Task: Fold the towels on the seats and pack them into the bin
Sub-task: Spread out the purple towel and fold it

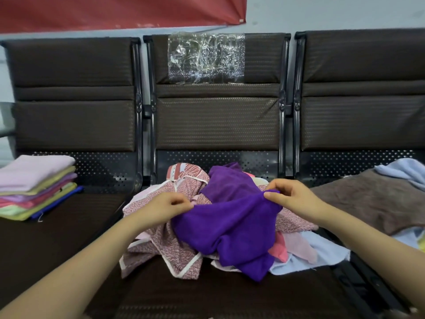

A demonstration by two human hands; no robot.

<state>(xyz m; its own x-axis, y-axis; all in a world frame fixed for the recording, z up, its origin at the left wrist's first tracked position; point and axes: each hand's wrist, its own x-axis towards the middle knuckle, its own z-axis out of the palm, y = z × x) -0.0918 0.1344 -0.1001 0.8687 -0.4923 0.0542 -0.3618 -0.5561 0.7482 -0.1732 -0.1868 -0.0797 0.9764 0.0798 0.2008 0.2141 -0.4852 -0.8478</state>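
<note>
Left hand (171, 204) and right hand (285, 195) each pinch an edge of the purple towel (232, 222) atop the heap on the middle seat (207, 295); lifting could drag the patterned cloth (165, 245) off

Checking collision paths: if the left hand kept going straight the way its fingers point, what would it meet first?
Probably the purple towel that the left hand already pinches; its fingers point right along it, toward the right hand. Depth is unclear.
</note>
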